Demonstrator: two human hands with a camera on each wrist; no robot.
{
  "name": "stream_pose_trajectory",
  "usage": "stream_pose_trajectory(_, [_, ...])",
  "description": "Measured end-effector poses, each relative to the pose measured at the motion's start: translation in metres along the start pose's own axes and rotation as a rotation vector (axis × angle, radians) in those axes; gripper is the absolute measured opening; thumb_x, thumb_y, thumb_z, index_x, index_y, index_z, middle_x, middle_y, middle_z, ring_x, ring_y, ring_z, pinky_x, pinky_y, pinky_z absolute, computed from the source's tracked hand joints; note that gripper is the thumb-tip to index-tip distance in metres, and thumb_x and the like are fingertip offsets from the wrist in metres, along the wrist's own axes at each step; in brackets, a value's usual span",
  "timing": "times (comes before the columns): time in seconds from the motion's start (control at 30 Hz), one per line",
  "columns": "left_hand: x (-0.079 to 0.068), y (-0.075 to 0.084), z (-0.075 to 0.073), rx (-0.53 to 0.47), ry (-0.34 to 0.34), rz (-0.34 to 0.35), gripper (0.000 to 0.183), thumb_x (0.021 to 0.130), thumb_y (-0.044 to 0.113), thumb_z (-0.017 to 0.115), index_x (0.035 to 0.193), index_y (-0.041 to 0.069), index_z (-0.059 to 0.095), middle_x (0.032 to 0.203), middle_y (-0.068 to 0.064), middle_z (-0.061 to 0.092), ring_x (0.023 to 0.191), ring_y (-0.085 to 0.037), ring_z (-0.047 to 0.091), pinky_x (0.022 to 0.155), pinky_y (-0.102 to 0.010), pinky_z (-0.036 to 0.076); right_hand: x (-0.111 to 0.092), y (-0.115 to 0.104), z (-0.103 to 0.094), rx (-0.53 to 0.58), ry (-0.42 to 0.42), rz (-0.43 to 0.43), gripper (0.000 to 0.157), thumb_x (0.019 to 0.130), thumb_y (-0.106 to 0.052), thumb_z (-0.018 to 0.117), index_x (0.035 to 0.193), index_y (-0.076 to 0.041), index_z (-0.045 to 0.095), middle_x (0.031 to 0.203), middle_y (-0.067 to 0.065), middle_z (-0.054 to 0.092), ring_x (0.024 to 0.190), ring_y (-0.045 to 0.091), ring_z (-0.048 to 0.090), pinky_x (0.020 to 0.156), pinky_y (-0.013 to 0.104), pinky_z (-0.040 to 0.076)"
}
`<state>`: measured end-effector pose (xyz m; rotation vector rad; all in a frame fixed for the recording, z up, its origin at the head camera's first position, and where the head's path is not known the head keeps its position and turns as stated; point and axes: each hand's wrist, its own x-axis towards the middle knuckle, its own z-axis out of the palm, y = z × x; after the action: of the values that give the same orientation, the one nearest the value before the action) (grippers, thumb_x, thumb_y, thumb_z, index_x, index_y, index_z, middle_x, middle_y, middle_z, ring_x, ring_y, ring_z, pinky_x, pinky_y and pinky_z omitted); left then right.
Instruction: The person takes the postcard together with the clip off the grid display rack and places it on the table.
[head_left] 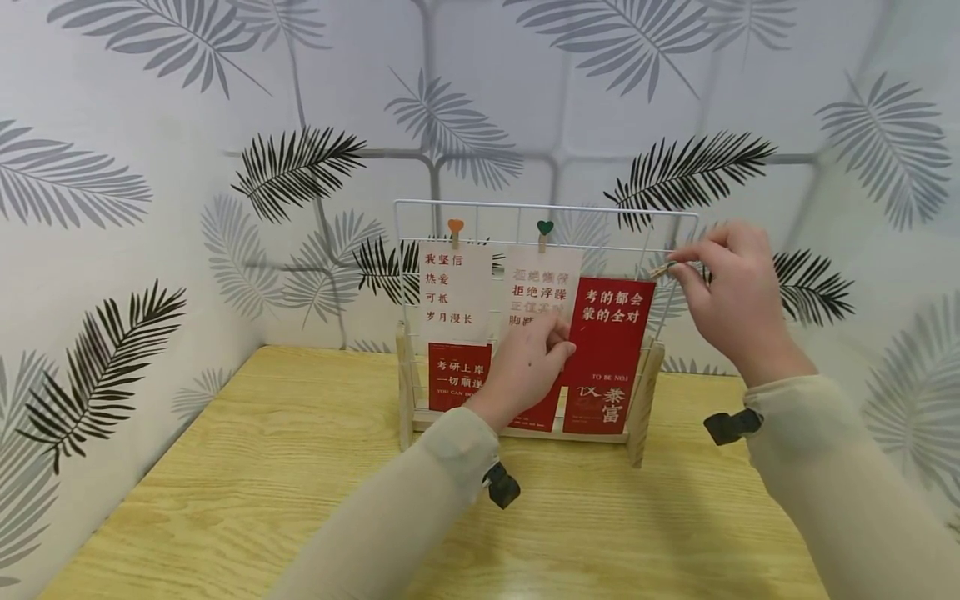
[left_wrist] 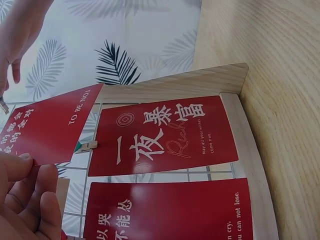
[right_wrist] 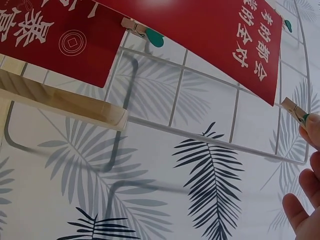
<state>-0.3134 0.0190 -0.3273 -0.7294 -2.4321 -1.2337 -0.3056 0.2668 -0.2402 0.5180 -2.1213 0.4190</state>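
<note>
My left hand (head_left: 529, 360) pinches the left edge of a red card (head_left: 609, 342) with white characters, thumb in front. The card stands tilted before the white wire grid rack (head_left: 517, 208), its upper part beside the grid's right side. My right hand (head_left: 731, 287) pinches a small wooden clothespin (right_wrist: 295, 111) with a green decoration, just right of the card's upper right corner and apart from it. Behind the held card, another red card (left_wrist: 160, 135) hangs in the lower row, with a green-heart clothespin (left_wrist: 86, 146) at its top edge.
Two white cards hang in the upper row, under an orange-heart clothespin (head_left: 456, 232) and a green-heart clothespin (head_left: 543, 233). A red card (head_left: 459, 375) hangs lower left. The grid stands in a wooden base (head_left: 636, 408) on the wood-grain table (head_left: 300, 500), before a leaf-patterned wall.
</note>
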Motion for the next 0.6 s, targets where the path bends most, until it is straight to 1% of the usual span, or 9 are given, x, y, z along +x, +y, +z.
stream_pose_trajectory(0.2, [-0.004, -0.004, 0.001, -0.060, -0.018, -0.026, 0.006, 0.101, 0.020, 0.065, 0.104, 0.016, 0.062, 0.079, 0.007, 0.062, 0.070, -0.011, 0.058, 0.064, -0.026, 0.050, -0.010, 0.002, 0.002, 0.024, -0.007, 0.036, 0.013, 0.097, -0.007, 0.069, 0.103, 0.004, 0.073, 0.095, 0.014, 0.043, 0.099, 0.036, 0.039, 0.086, 0.051, 0.029])
stream_pose_trajectory(0.37, [-0.013, -0.012, 0.004, -0.124, -0.025, -0.057, 0.005, 0.101, 0.017, 0.065, 0.103, 0.015, 0.061, 0.078, 0.005, 0.062, 0.071, -0.012, 0.059, 0.067, -0.028, 0.050, -0.021, 0.003, 0.005, 0.047, -0.006, 0.073, 0.012, 0.097, -0.007, 0.068, 0.102, 0.004, 0.072, 0.098, 0.015, 0.046, 0.106, 0.037, 0.040, 0.091, 0.053, 0.030])
stream_pose_trajectory(0.47, [-0.019, -0.016, 0.007, -0.146, -0.028, -0.096, 0.005, 0.101, 0.019, 0.065, 0.102, 0.017, 0.060, 0.079, 0.005, 0.062, 0.072, -0.012, 0.060, 0.068, -0.029, 0.050, -0.028, 0.003, 0.007, 0.062, 0.002, 0.096, 0.013, 0.097, -0.007, 0.068, 0.103, 0.003, 0.073, 0.100, 0.016, 0.047, 0.109, 0.038, 0.041, 0.094, 0.054, 0.030])
stream_pose_trajectory(0.6, [-0.026, -0.019, 0.010, -0.164, -0.035, -0.153, 0.006, 0.101, 0.022, 0.064, 0.103, 0.020, 0.060, 0.081, 0.006, 0.063, 0.072, -0.011, 0.060, 0.067, -0.030, 0.050, -0.040, 0.001, 0.009, 0.085, 0.018, 0.114, 0.013, 0.096, -0.005, 0.069, 0.104, 0.003, 0.073, 0.101, 0.017, 0.048, 0.110, 0.039, 0.041, 0.090, 0.055, 0.031])
